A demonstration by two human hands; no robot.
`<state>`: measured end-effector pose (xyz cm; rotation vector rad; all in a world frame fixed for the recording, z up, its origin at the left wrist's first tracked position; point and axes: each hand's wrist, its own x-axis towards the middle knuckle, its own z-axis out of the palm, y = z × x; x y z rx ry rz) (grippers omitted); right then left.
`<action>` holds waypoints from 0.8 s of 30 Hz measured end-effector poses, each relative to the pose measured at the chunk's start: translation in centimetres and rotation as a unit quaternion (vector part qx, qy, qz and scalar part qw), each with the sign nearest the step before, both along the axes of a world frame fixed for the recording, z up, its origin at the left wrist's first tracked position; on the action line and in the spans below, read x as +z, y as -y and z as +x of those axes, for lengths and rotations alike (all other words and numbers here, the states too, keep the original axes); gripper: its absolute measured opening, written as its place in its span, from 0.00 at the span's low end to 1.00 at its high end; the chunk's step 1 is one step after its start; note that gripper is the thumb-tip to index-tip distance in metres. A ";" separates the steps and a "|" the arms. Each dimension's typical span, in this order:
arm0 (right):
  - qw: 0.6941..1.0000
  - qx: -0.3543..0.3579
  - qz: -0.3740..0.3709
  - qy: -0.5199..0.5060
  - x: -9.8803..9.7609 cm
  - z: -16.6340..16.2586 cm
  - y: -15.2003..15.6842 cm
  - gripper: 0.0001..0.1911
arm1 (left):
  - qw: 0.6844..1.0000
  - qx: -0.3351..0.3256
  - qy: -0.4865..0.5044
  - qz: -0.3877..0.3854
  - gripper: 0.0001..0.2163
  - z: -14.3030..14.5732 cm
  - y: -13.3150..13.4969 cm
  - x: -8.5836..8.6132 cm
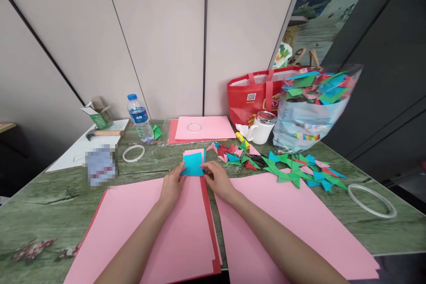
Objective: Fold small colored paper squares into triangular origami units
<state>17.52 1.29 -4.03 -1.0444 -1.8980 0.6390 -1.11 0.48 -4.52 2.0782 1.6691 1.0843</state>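
Observation:
A small blue paper square [193,164] is held between my two hands, above the far edge of a pink paper stack [159,222]. My left hand [172,182] pinches its left edge between thumb and fingers. At its right edge, the thumb and fingers of my right hand [218,179] close on it too. Small pink paper pieces [196,151] show just behind the blue square. Under my right forearm spreads a second pink stack [279,213]; red sheets edge the left one.
Folded paper pieces [233,153] and green paper stars [288,168] lie to the right. Behind stand a white mug [262,128], a filled plastic bag [302,120] and a red bag [239,97]. On the left are a water bottle [140,117], a hammer [106,132] and a white ring [133,153].

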 end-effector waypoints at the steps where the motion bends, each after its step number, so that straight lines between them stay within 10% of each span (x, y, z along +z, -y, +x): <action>1: 1.000 0.007 -0.006 -0.019 0.1 0.0 0.0 0.19 | 1.000 0.000 0.000 0.005 0.20 0.0 0.0 0.0; 12: 0.994 0.052 -0.045 -0.083 0.1 -0.5 0.0 0.20 | 0.999 -0.022 0.030 0.024 0.19 0.3 0.2 0.3; 20: 0.988 0.015 0.004 -0.157 1.7 -0.2 0.0 0.10 | 0.953 0.031 0.301 0.005 0.21 0.6 0.8 2.5; 24: 0.977 0.026 0.004 -0.211 2.4 0.0 -0.1 0.07 | 0.917 -0.092 0.371 -0.110 0.35 0.7 1.2 4.0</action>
